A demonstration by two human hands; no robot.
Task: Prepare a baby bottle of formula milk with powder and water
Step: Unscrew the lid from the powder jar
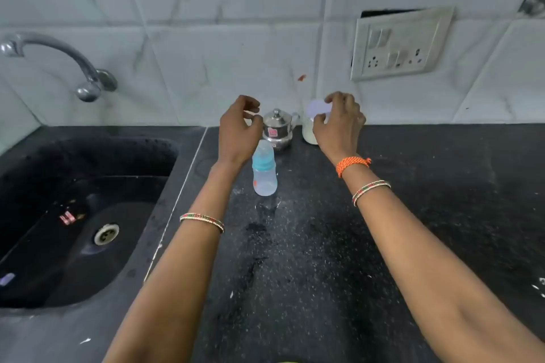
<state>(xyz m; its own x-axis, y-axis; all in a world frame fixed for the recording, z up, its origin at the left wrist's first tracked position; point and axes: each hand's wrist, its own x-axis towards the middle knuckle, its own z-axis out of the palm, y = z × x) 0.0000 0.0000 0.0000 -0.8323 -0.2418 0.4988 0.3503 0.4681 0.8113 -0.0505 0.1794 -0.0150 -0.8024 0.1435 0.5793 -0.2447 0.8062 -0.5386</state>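
Observation:
A clear baby bottle (264,169) with a blue collar and clear cap stands upright on the black counter (324,244). Behind it sits a small steel pot (276,127) with a knobbed lid. To its right, against the wall, is a clear container of white powder (308,132), partly hidden by my right hand (339,124), whose fingers pinch the container's pale lid (318,107) at its top. My left hand (239,130) hovers just left of the steel pot, fingers curled and apart, holding nothing.
A black sink (88,215) with a metal drain lies at the left, with a curved steel tap (59,65) above it. A switch and socket plate (401,44) is on the tiled wall at the right. Pale specks dot the counter.

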